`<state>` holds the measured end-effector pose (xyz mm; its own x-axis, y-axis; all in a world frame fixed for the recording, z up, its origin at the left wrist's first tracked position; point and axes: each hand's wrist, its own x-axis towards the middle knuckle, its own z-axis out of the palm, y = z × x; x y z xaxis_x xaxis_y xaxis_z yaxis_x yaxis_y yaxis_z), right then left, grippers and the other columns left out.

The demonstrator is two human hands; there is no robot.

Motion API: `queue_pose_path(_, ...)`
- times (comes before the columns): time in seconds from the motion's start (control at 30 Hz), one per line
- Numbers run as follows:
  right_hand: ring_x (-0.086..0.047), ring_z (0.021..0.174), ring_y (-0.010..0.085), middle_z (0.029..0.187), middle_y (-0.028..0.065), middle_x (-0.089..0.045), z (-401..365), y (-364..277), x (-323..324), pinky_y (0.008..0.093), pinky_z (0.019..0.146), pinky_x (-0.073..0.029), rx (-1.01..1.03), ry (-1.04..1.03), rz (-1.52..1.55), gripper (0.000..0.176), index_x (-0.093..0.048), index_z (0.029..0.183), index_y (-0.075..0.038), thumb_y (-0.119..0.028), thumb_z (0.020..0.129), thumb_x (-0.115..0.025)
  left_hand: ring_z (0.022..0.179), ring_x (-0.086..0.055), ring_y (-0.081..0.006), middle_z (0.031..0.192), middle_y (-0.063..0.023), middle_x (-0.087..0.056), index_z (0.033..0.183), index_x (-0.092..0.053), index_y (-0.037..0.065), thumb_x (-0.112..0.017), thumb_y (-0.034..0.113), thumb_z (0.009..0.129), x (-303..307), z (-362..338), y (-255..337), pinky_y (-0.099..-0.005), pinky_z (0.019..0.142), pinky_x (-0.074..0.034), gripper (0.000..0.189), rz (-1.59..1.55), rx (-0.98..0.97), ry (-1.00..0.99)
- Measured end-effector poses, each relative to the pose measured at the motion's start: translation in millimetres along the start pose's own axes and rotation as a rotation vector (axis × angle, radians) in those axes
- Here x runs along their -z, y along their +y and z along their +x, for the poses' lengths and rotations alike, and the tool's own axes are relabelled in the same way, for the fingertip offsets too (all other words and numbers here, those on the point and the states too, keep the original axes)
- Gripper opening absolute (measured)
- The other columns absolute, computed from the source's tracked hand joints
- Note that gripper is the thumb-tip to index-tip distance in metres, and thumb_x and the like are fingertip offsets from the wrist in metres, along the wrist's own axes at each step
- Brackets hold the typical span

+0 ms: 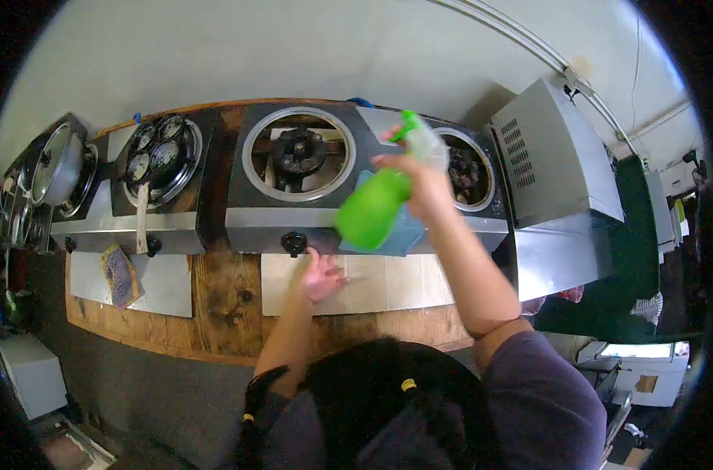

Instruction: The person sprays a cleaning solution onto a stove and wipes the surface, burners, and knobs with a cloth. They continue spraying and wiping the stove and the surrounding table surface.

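A green spray bottle is tilted above the gas stove, with my right hand closed around its neck below the green trigger head. My left hand holds nothing; its fingers are apart, at the lower front edge of the stove, just right of a black knob. Behind the bottle, a blue cloth drapes over the stove front between the two burners. The large left burner has a steel ring and a black centre; the right burner is partly hidden by my right hand and the bottle.
To the left, a second stove bears a four-cup pan with a pale handle. A purple and yellow cloth lies before it, and a metal pot stands farther left. A grey metal box borders the right side. Cardboard covers the wooden table's front.
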<state>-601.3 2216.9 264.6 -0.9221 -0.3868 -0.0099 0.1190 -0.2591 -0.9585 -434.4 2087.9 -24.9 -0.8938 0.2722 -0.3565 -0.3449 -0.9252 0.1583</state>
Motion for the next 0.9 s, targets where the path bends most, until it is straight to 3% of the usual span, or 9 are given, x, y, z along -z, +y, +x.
queue_pose_path(0.03,-0.061,0.074,0.019,0.098,0.0081,-0.061,21,2,41,0.0321,0.065,-0.05,0.009,0.051,-0.006,0.038,-0.057,0.109,-0.009,-0.006,0.073,-0.068,0.082,-0.057,-0.0227,0.099,0.0012,-0.059,0.104,-0.056,0.014,-0.036,0.06,0.089,2,2,0,-0.0476,0.082,-0.045,0.052,-0.033,0.012,0.055)
queue_pose_path(0.07,-0.057,0.069,0.0173,0.089,0.0055,-0.061,31,-7,61,0.0322,0.062,-0.048,-0.125,0.206,0.043,0.028,-0.06,0.102,-0.01,-0.013,0.076,-0.069,0.081,-0.056,-0.0216,0.096,0.0034,-0.057,0.096,-0.054,0.013,-0.031,0.068,0.084,2,4,1,-0.0481,0.082,-0.045,0.061,-0.028,0.044,0.025)
queue_pose_path(0.13,-0.056,0.066,0.0169,0.078,0.003,-0.06,68,4,141,0.0333,0.057,-0.048,-0.397,0.209,-0.013,0.023,-0.06,0.097,-0.011,-0.025,0.081,-0.068,0.081,-0.056,-0.0217,0.095,0.0042,-0.057,0.095,-0.052,0.014,-0.029,0.068,0.084,-15,0,2,-0.0483,0.082,-0.044,0.06,0.048,0.022,0.091)
queue_pose_path(0.17,-0.055,0.062,0.0168,0.074,0.004,-0.059,66,-5,140,0.0337,0.054,-0.046,-0.344,0.343,-0.087,0.019,-0.061,0.089,-0.01,-0.026,0.082,-0.067,0.081,-0.056,-0.0217,0.095,0.0046,-0.056,0.094,-0.051,0.015,-0.029,0.069,0.084,-21,-1,2,-0.0484,0.082,-0.044,0.059,0.087,0.012,0.125)
queue_pose_path(0.23,-0.054,0.06,0.0167,0.07,0.0043,-0.058,80,3,179,0.0333,0.052,-0.045,-0.457,0.289,-0.085,0.017,-0.059,0.081,-0.01,-0.026,0.083,-0.066,0.081,-0.056,-0.0211,0.096,0.0054,-0.056,0.094,-0.049,0.016,-0.028,0.069,0.084,-7,2,2,-0.0482,0.083,-0.043,0.058,0.063,0.025,0.035)
queue_pose_path(0.53,-0.055,0.056,0.0149,0.067,0.0023,-0.057,110,6,220,0.0313,0.051,-0.045,-0.52,0.309,-0.172,0.012,-0.055,0.085,-0.01,-0.017,0.084,-0.065,0.081,-0.056,-0.0181,0.099,0.0079,-0.056,0.092,-0.05,0.018,-0.028,0.069,0.084,-3,3,2,-0.0467,0.082,-0.044,0.056,0.105,0.008,0.051)
queue_pose_path(0.67,-0.056,0.058,0.016,0.068,0.0034,-0.057,115,-6,226,0.0316,0.052,-0.047,-0.488,0.419,-0.187,0.012,-0.056,0.087,-0.009,-0.014,0.083,-0.066,0.08,-0.056,-0.0174,0.098,0.0074,-0.056,0.094,-0.051,0.017,-0.029,0.069,0.084,5,5,-1,-0.0463,0.081,-0.045,0.057,0.091,-0.025,-0.036)
queue_pose_path(0.77,-0.057,0.06,0.0165,0.068,0.0034,-0.057,123,-11,243,0.0324,0.053,-0.048,-0.424,0.483,-0.117,0.013,-0.056,0.087,-0.009,-0.015,0.082,-0.067,0.079,-0.055,-0.018,0.096,0.0065,-0.057,0.094,-0.052,0.017,-0.03,0.069,0.084,0,4,0,-0.0467,0.081,-0.045,0.058,0.101,-0.011,0.013)
queue_pose_path(0.9,-0.056,0.061,0.0198,0.072,0.0051,-0.057,136,-13,275,0.0351,0.054,-0.046,-0.479,0.389,-0.157,0.014,-0.056,0.085,-0.007,-0.013,0.081,-0.068,0.077,-0.054,-0.0189,0.094,0.006,-0.057,0.096,-0.052,0.016,-0.031,0.07,0.083,-3,3,0,-0.0468,0.081,-0.045,0.059,0.12,-0.011,0.034)
